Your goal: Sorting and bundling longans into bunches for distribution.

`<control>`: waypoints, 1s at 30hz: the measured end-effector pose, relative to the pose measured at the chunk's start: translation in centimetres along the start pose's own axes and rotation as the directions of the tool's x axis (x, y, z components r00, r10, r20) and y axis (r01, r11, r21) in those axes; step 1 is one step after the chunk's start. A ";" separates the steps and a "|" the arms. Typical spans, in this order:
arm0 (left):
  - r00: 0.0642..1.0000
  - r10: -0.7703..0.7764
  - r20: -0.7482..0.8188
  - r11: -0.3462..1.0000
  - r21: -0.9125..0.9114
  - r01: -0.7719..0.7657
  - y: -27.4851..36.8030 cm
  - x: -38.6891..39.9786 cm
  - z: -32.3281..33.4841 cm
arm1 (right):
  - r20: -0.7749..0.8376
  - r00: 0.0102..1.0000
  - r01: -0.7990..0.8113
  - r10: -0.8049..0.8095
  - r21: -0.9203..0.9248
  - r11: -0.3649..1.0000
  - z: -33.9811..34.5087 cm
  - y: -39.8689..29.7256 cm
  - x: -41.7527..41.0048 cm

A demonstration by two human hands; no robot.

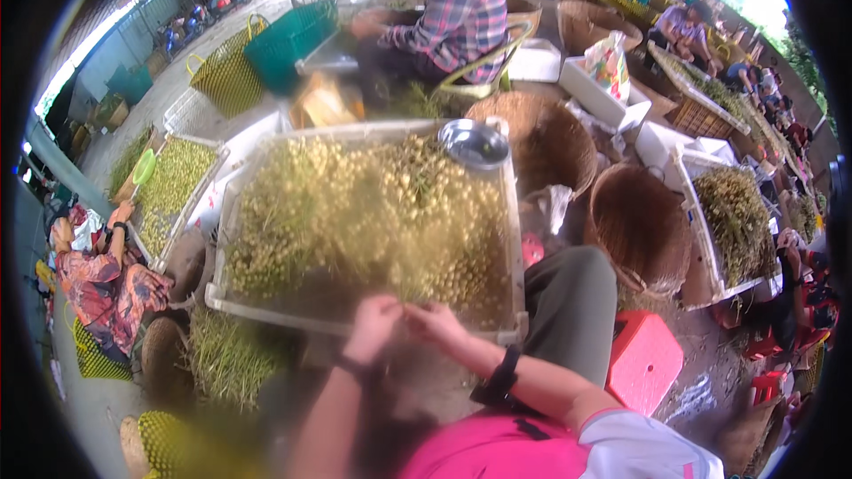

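Observation:
My left hand [377,323] and my right hand [436,324] meet at the fingertips over the near edge of a pale-framed rectangular tray [516,239]. Both sets of fingers are pinched together. Blur hides whether a small piece or stem is between them. Heaped across the tray are small round yellowish fruits or bulbs [426,213], many with thin green stems. Loose round pieces gather at the right, stemmed bunches at the left. A shiny metal bowl [474,144] rests at the tray's far right corner. Dark bands circle both my wrists.
Right of the tray stand two woven baskets [532,140] [639,226] and a red plastic stool [642,362]. Cut green stems [229,359] lie at the near left. A person in a plaid shirt [459,20] sits beyond; another sits left beside a similar tray [170,186].

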State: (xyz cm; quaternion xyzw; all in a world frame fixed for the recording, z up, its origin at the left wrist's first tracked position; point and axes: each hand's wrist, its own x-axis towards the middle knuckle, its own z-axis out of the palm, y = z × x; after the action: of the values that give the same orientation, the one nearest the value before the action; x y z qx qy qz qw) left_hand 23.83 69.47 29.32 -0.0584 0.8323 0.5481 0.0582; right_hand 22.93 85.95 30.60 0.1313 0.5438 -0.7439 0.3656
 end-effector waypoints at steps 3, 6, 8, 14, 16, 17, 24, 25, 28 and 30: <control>0.995 -0.101 -0.013 0.972 -0.214 0.096 1.7 -0.8 1.0 | -0.007 0.999 0.032 -0.033 -0.057 0.998 -0.7 -1.8 -1.5; 0.990 -0.139 -0.004 0.919 -0.374 0.128 3.0 -1.3 2.1 | -0.038 0.973 0.221 -0.228 -0.139 0.965 -2.9 1.4 0.7; 0.965 -0.252 -0.070 0.884 -0.422 0.200 2.5 -1.2 2.6 | -0.103 0.946 0.271 -0.307 -0.268 0.925 -3.4 3.0 1.7; 0.887 -0.462 0.017 0.754 -0.519 0.403 0.6 0.2 2.0 | 0.033 0.919 0.356 -0.392 -0.498 0.791 -7.9 4.5 1.8; 0.956 -0.280 -0.086 0.902 -0.364 0.231 -4.4 0.2 0.0 | -0.190 0.982 0.031 0.018 0.254 0.967 -4.7 0.8 0.0; 0.962 -0.248 -0.111 0.926 -0.320 0.202 -5.2 0.5 -0.2 | -0.199 0.980 0.021 0.029 0.245 0.969 -4.5 -0.2 -1.1; 0.960 -0.056 -0.274 0.995 -0.100 0.029 3.7 0.3 -0.1 | -0.235 0.918 0.329 -0.318 0.007 0.944 -8.0 -1.8 -3.4; 0.965 -0.009 -0.264 1.000 0.014 0.013 3.8 0.2 -0.3 | -0.279 0.940 0.260 -0.196 0.213 0.942 -7.3 -2.9 -4.6; 0.980 0.117 -0.161 0.865 0.502 -0.021 2.1 -0.1 -0.9 | -0.241 0.929 0.303 -0.281 0.056 0.951 -8.6 -0.9 -2.7; 0.958 0.193 -0.214 0.647 0.761 0.040 0.7 -1.3 -1.6 | -0.168 0.890 0.406 -0.423 -0.129 0.905 -8.9 1.2 -0.4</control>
State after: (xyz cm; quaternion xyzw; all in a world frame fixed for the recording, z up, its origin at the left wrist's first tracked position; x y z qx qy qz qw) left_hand 24.93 68.33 30.83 -0.0689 0.9860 0.1381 -0.0625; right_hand 22.19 93.98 26.65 0.0666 0.6251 -0.7632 0.1497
